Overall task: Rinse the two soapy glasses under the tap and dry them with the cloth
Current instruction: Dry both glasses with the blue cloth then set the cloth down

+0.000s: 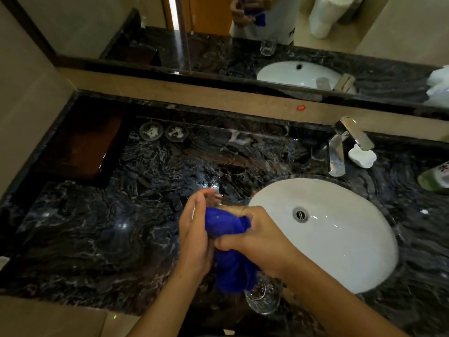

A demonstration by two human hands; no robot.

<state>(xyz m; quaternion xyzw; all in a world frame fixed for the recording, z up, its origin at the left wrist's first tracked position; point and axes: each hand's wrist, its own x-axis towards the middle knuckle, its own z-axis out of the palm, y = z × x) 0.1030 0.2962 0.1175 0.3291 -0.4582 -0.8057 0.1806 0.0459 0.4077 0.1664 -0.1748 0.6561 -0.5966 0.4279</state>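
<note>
My left hand (pixel 194 237) grips a clear glass (pixel 216 199) over the dark marble counter, just left of the sink. Hands and cloth hide most of this glass; only a bit of it shows by my fingertips. My right hand (pixel 252 235) is closed on a blue cloth (pixel 227 223), which is bunched against the glass and hangs down below my hands. A second clear glass (pixel 263 299) stands upright on the counter near the front edge, under my right wrist and partly behind the cloth's hanging end.
The white oval sink (pixel 345 254) lies to the right, with a chrome tap (pixel 337 152) behind it. A white soap dish (pixel 362 158) and a green bottle (pixel 435 178) sit right of the tap. Two round glass coasters (pixel 150 131) and a dark tray (pixel 80 147) are at the back left.
</note>
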